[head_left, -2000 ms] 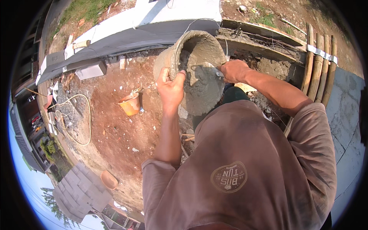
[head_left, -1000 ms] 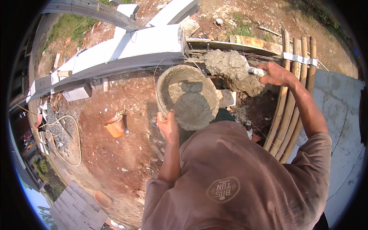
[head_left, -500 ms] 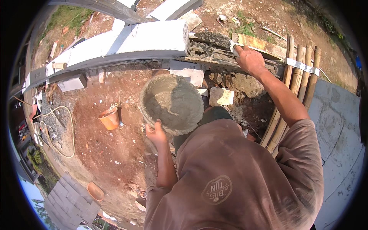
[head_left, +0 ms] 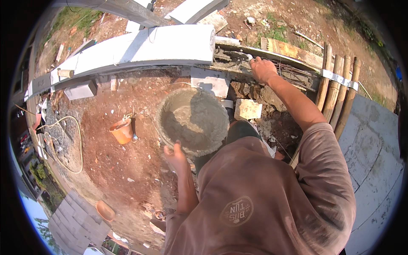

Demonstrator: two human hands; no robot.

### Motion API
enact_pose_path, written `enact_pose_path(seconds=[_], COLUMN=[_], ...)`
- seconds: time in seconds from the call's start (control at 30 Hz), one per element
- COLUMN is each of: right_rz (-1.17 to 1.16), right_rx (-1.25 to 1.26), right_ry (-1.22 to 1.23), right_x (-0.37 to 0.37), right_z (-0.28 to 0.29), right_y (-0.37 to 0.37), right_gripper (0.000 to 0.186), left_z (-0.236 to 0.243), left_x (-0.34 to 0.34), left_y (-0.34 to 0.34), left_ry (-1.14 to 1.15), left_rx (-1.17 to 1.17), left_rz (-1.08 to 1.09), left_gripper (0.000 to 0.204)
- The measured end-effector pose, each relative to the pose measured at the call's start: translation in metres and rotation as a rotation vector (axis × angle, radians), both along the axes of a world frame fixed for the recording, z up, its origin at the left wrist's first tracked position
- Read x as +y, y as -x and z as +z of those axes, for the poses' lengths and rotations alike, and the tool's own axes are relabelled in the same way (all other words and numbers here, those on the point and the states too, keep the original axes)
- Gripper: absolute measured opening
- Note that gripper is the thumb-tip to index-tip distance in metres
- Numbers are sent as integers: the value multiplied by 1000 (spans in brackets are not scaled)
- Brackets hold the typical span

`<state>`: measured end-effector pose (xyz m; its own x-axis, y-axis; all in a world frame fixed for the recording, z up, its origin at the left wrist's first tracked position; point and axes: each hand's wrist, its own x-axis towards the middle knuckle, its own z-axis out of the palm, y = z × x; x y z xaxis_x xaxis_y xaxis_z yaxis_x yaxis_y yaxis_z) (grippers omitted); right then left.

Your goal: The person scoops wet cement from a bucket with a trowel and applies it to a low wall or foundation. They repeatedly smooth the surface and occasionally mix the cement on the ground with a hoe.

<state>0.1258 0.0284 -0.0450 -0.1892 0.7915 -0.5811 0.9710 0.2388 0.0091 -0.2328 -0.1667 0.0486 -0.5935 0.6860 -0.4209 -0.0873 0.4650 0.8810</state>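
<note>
The left hand (head_left: 175, 156) gripped the near rim of a round mortar pan (head_left: 193, 121), held low over red earth, wet grey mortar inside. The right hand (head_left: 263, 70) was closed on a trowel handle at the wall top (head_left: 238, 57), beside the white beam (head_left: 148, 46). An orange bucket (head_left: 122, 131) stood left of the pan.

Left hand (head_left: 176, 155) gripping, bent; right hand (head_left: 262, 69) outstretched, palm down.

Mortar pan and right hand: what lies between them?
In the head view, a pale block lies between the mortar pan and the right hand.
</note>
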Motion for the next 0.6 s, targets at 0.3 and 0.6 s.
enact_pose_path(seconds=[0.3, 0.6], right_rz=[49, -29], right_rx=[-52, -3], right_ry=[113, 5], right_x=[25, 6], right_z=[-19, 43], right_y=[12, -26], right_gripper=[29, 25], left_z=[-4, -1], left_x=[5, 20], left_y=[-1, -8], left_ry=[33, -19], left_rx=[32, 2], left_rz=[-64, -82], left_gripper=[14, 19])
